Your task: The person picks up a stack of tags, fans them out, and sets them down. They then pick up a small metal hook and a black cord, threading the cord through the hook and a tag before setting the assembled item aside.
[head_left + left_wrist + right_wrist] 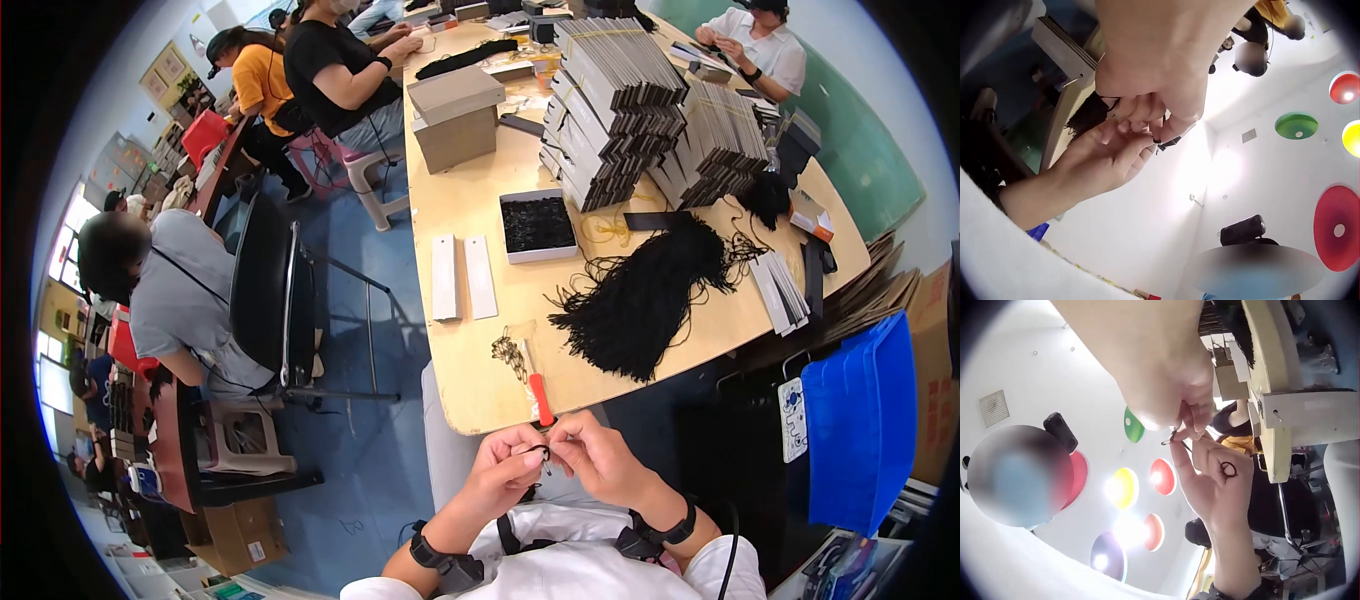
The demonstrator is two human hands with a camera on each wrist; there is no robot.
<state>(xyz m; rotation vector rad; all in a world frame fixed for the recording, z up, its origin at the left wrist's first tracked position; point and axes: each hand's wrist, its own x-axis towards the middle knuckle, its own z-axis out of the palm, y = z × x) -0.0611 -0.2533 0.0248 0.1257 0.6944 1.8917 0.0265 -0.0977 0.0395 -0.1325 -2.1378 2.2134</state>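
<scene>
A thin black cord (545, 453) is pinched between both hands just off the table's near edge. The left hand (507, 468) grips it with thumb and curled fingers; in the right wrist view a loop of the cord (1228, 469) lies against that hand (1219, 481). Close against it, the right hand (603, 462) pinches the cord's end with thumb and forefinger. Dark tips (1158, 144) stick out between the fingertips in the left wrist view. Beyond the hands, a tool with a red handle (541, 398) lies at the table edge.
On the table (455, 385) are a bundle of black cords (650, 300), a box of black pieces (539, 226), two pale strips (482, 277), tall stacks of grey cards (610, 110) and a grey box (453, 130). A blue bin (860, 430) stands at right. Several people sit around.
</scene>
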